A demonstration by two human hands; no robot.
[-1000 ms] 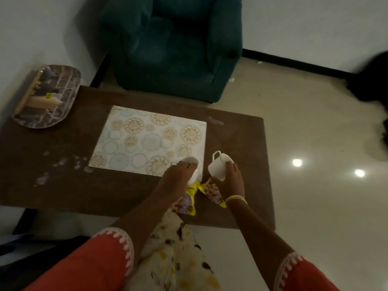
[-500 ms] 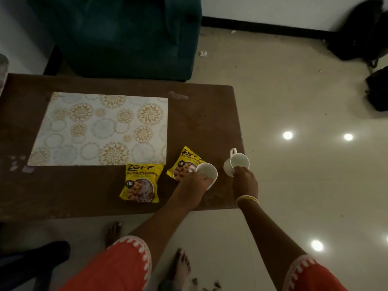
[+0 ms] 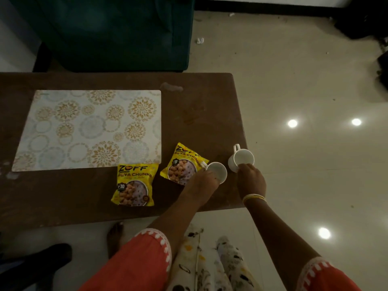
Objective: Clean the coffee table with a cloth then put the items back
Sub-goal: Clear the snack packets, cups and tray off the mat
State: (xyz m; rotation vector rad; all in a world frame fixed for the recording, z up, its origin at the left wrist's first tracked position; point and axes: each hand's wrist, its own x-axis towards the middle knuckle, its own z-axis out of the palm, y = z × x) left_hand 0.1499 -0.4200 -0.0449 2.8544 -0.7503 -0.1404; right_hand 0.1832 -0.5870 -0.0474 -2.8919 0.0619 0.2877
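Dim light falls on a dark brown wooden worktop (image 3: 63, 196) before a teal armchair (image 3: 113, 32), a patterned placemat (image 3: 88, 129) at its centre. At the worktop's four-o'clock corner, the left hand (image 3: 201, 183) grips one small white cup (image 3: 217, 175), fingers curled round its wall. The right hand (image 3: 251, 179) pinches a second white cup (image 3: 241, 159) at two o'clock from the first. Two yellow snack packets (image 3: 134, 185) lie at nine o'clock of the left hand, the nearer hand; no cloth shows.
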